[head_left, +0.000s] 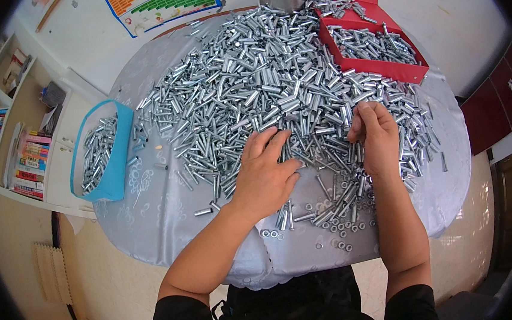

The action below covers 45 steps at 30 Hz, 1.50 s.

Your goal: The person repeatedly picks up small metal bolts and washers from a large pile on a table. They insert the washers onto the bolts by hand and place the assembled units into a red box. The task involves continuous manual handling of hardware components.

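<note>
A broad heap of silvery metal bolts and sleeves [220, 84] covers much of the table. My left hand [266, 174] rests palm down on the heap's near side, fingers apart and holding nothing that I can see. To its right, my right hand [377, 135] is closed over the heap, thumb and fingertips pinched together. Whatever they may hold is too small or hidden to name. Between my forearms, loose nuts and washers [343, 245] lie on the cloth, with several bolts among them.
A red box [381, 72] full of bolts stands at the back right, more bolts on its lid flap. Behind the heap is a metal pot [283, 7]. A blue fabric bin [122, 152] of sleeves sits at left on the grey tablecloth [153, 228]. Beyond is a bookshelf [56, 139].
</note>
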Tool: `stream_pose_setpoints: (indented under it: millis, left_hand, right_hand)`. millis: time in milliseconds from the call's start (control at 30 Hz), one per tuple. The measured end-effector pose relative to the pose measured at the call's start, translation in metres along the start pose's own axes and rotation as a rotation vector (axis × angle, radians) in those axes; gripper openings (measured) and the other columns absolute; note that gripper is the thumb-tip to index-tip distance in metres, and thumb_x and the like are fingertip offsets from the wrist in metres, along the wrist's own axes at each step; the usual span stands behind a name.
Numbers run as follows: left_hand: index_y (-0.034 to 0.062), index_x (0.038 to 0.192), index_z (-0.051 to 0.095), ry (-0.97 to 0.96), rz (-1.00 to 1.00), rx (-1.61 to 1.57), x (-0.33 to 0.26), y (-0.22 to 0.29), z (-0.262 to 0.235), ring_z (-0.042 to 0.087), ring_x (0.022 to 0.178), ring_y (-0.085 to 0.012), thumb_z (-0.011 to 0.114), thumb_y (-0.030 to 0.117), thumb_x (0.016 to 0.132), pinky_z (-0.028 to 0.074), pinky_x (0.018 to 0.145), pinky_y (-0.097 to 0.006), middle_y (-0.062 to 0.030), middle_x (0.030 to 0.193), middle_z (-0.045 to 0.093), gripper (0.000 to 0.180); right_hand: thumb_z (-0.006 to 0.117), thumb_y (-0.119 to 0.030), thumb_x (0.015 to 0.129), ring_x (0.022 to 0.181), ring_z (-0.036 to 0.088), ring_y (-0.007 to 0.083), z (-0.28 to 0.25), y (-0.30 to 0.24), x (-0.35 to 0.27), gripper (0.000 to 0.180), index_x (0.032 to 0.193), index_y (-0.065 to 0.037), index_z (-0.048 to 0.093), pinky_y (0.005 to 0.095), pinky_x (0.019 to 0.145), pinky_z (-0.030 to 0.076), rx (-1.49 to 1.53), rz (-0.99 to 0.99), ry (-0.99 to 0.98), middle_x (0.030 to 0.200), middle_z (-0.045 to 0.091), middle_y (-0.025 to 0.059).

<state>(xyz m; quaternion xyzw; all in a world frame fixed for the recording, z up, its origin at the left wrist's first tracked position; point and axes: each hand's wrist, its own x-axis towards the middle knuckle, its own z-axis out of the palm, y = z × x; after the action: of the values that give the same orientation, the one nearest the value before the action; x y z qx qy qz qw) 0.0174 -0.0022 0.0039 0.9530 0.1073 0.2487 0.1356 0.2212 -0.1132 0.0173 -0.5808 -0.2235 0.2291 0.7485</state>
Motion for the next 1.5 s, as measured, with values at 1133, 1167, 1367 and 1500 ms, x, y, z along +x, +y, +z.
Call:
stream_pose_setpoints:
  millis: [1133, 1167, 1367, 1500]
  left_hand:
    - [-0.0006, 0.115, 0.056, 0.33, -0.577, -1.122, 0.0, 0.0, -0.001, 0.065, 0.08, -0.0108, 0.061, 0.006, 0.094, 0.053, 0.071, -0.023, -0.0113, 0.098, 0.07, 0.022]
    - [-0.0007, 0.113, 0.055, 0.336, -0.576, -1.145, 0.0, -0.001, -0.001, 0.066, 0.079, -0.0119, 0.06, 0.006, 0.094, 0.054, 0.071, -0.024, -0.0123, 0.099, 0.07, 0.021]
    - [-0.0005, 0.109, 0.054, 0.357, -0.551, -1.227, 0.002, -0.002, 0.0, 0.068, 0.082, -0.0163, 0.058, 0.005, 0.095, 0.057, 0.074, -0.028, -0.0157, 0.101, 0.069, 0.016]
    - [-0.001, 0.109, 0.054, 0.345, -0.535, -1.265, 0.002, -0.004, 0.0, 0.069, 0.084, -0.0181, 0.057, 0.003, 0.095, 0.058, 0.076, -0.03, -0.0166, 0.102, 0.069, 0.015]
  right_hand:
    - [0.073, -0.009, 0.075, 0.083, 0.062, 0.0287, -0.013, -0.01, -0.006, 0.016, 0.091, -0.009, 0.071, 0.0388, 0.072, 0.052, -1.156, -0.585, -0.43, 0.093, 0.059, 0.0077]
    - [0.072, -0.01, 0.076, 0.082, 0.062, 0.0292, -0.009, -0.007, -0.006, 0.014, 0.09, -0.009, 0.071, 0.0385, 0.072, 0.052, -1.119, -0.611, -0.398, 0.092, 0.059, 0.0074]
    - [0.065, -0.012, 0.089, 0.07, 0.063, 0.0196, -0.001, -0.009, -0.008, 0.011, 0.097, -0.004, 0.066, 0.0333, 0.064, 0.051, -0.772, -0.489, -0.223, 0.082, 0.062, 0.0072]
    - [0.059, -0.011, 0.096, 0.065, 0.058, 0.0094, 0.004, -0.019, -0.015, 0.014, 0.107, -0.003, 0.062, 0.0249, 0.06, 0.048, -0.321, 0.0, -0.192, 0.078, 0.063, 0.0058]
